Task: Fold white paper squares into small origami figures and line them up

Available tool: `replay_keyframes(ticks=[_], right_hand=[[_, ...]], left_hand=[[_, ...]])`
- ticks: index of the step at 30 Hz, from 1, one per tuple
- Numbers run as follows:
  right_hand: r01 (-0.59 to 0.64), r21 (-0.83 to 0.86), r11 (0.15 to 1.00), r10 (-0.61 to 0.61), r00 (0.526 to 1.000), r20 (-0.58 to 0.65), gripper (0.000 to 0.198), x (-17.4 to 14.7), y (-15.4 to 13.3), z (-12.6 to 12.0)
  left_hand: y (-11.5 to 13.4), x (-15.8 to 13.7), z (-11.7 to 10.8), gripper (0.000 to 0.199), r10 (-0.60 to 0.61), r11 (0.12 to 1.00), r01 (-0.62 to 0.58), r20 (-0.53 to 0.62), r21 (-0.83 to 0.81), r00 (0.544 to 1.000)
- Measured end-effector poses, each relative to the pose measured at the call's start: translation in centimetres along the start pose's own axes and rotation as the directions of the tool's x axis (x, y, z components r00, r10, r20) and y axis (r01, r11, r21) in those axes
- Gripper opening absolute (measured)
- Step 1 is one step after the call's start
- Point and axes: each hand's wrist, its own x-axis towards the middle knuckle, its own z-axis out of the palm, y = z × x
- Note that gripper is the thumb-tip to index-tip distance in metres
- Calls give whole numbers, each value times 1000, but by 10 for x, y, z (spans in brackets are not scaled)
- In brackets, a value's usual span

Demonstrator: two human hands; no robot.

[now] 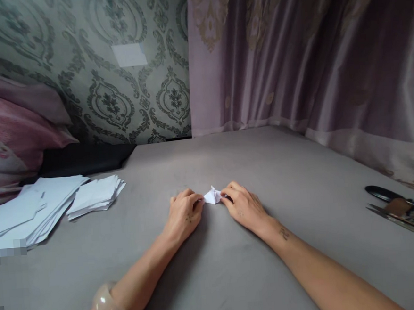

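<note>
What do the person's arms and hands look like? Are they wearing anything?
The left forearm and right forearm show no sleeves, and there are no gloves. A chunky, shiny, pale bangle circles the left forearm. Small dark dots mark the left hand, fainter ones the right hand, and a dark mark sits near the right wrist.

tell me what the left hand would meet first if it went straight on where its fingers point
The small folded paper: the left hand seems to pinch its left edge. Beyond it the right hand comes next, though depth is hard to judge.
</note>
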Motion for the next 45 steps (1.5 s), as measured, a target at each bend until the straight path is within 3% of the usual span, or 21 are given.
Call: replay_keyframes(ticks=[5,13,15,18,23,27,34,45], right_hand=[[-52,69,996,56,997,-46,20,2,9,-1],[-86,191,978,99,993,-60,17,11,-7,10],[-106,200,974,116,993,-38,17,14,-7,14],[-127,225,966,139,990,-35,16,15,-5,16],[-156,285,946,153,988,34,19,19,0,14],[-162,219,962,153,987,55,12,23,-2,13],[-147,69,987,148,989,-18,15,18,-13,16],[-137,-17,990,136,990,-31,14,14,-19,19]], left_hand=[[11,-3,1,26,-27,989,34,51,-145,998],[4,10,-8,29,-273,929,250,-48,-271,961],[0,18,-11,33,-311,911,290,-24,-293,950],[-2,30,-13,34,-362,886,359,44,-294,931],[5,44,-11,44,-416,876,418,65,-241,907],[13,44,-7,51,-461,865,465,69,-190,885],[19,42,-7,46,-478,859,482,67,-173,876],[13,34,-1,44,-405,832,417,112,-365,907]])
